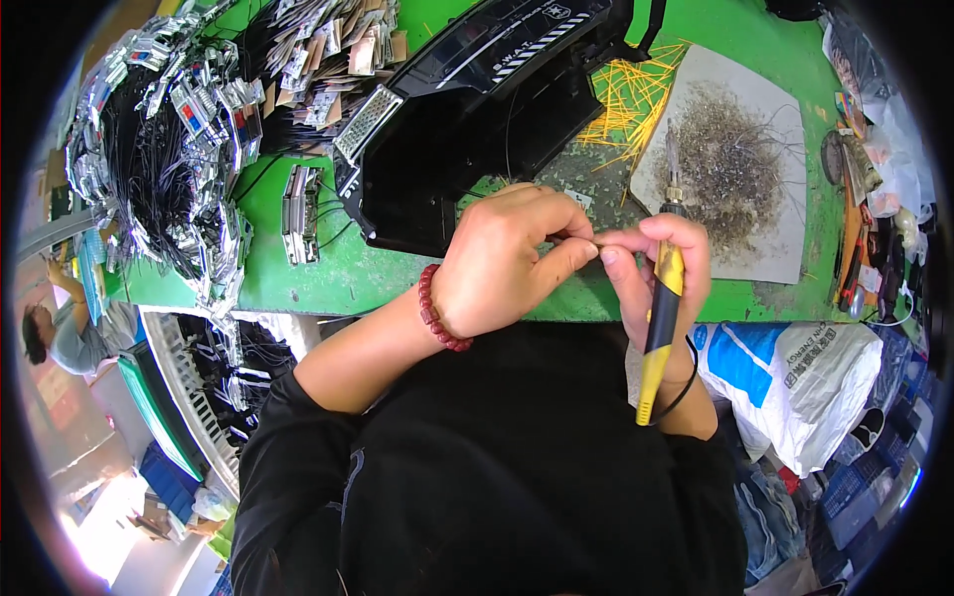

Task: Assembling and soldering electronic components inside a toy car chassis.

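My left hand (pixel 512 256), with a red bead bracelet at the wrist, is closed in a pinch over the near edge of the green bench. Between its thumb and forefinger is something small and thin that I cannot make out. A yellow and black soldering iron (pixel 657 348) lies in my right hand (pixel 686 248), its metal tip pointing away from me. The right thumb and forefinger meet the left fingertips at the same small piece. Just beyond my left hand rests a black plastic toy-like housing (pixel 407 164), with thin wires inside and beside it.
A grey board (pixel 698 68) bears dark crumbs and wire scraps. Thin yellow strands (pixel 621 109) lie beside it. Silvery wired modules (pixel 214 139) heap at left; one module (pixel 301 214) lies apart. A white bag (pixel 805 382) stands right; another person (pixel 84 333) is far left.
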`<move>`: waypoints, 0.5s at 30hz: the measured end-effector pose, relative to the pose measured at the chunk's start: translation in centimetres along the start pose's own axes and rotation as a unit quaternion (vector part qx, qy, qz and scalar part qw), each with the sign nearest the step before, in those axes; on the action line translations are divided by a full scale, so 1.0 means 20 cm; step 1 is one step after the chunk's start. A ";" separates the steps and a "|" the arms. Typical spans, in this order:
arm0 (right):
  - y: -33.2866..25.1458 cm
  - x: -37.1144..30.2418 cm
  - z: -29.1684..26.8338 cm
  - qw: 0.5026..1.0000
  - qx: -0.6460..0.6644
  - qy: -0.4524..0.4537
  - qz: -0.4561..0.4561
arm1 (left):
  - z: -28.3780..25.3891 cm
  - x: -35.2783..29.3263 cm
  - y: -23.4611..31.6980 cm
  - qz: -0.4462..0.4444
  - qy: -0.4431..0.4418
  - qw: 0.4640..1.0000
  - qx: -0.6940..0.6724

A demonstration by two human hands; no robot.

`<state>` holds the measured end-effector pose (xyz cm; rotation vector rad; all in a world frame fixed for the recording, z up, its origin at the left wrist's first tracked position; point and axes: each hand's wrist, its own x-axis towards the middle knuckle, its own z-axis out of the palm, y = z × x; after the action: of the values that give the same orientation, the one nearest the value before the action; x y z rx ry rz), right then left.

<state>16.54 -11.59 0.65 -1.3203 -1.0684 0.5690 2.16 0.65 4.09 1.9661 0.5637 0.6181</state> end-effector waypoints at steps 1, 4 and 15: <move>-0.02 0.01 0.01 0.999 0.034 0.014 0.019 | 0.00 0.00 0.00 0.001 0.000 1.000 0.002; -0.06 0.01 0.00 0.990 0.100 0.001 0.096 | -0.01 -0.01 0.00 -0.007 -0.006 1.000 -0.010; 0.02 0.05 -0.04 0.994 0.097 -0.048 0.015 | -0.03 0.01 -0.01 -0.031 -0.045 0.997 -0.045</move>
<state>17.75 -11.01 0.74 -1.1494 -1.0449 0.7462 1.82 1.28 4.24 1.8741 0.5310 0.5059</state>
